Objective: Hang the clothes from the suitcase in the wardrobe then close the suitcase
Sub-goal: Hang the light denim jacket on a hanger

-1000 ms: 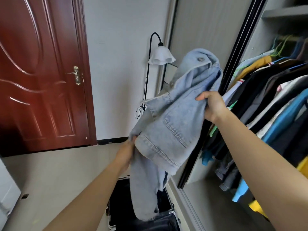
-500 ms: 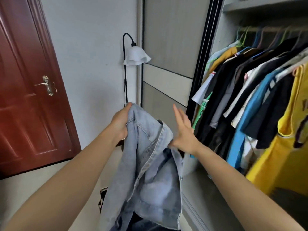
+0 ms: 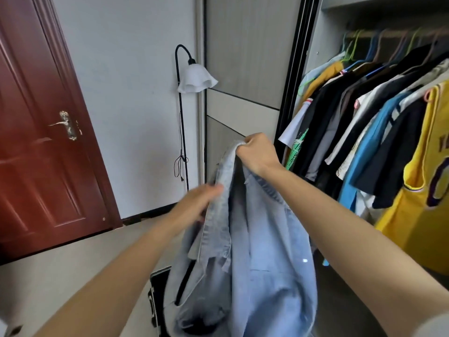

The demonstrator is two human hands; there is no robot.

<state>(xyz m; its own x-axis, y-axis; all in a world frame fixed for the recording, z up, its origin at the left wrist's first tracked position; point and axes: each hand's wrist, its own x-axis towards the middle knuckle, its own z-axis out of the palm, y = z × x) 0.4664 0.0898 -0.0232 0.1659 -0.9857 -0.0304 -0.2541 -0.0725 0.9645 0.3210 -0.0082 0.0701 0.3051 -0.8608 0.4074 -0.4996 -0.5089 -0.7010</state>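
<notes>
A light blue denim jacket (image 3: 262,259) hangs in front of me, its inside facing me. My right hand (image 3: 257,152) is closed on the jacket's top edge near the collar and holds it up. My left hand (image 3: 201,200) grips the jacket's left front edge lower down; it is motion-blurred. Below the jacket, a corner of the black suitcase (image 3: 158,288) shows on the floor, mostly hidden by the cloth. The open wardrobe (image 3: 340,10) stands at the right, its rail full of hung clothes (image 3: 364,122) on coloured hangers.
A black floor lamp with a white shade (image 3: 196,79) stands against the white wall beside the wardrobe's sliding door (image 3: 245,69). A dark red room door (image 3: 43,132) is shut at the left. A yellow jersey (image 3: 422,190) hangs nearest me.
My right hand went from open against the jacket to closed on its top edge, raised. My left hand dropped from the collar to the left front edge. The view shifted slightly left.
</notes>
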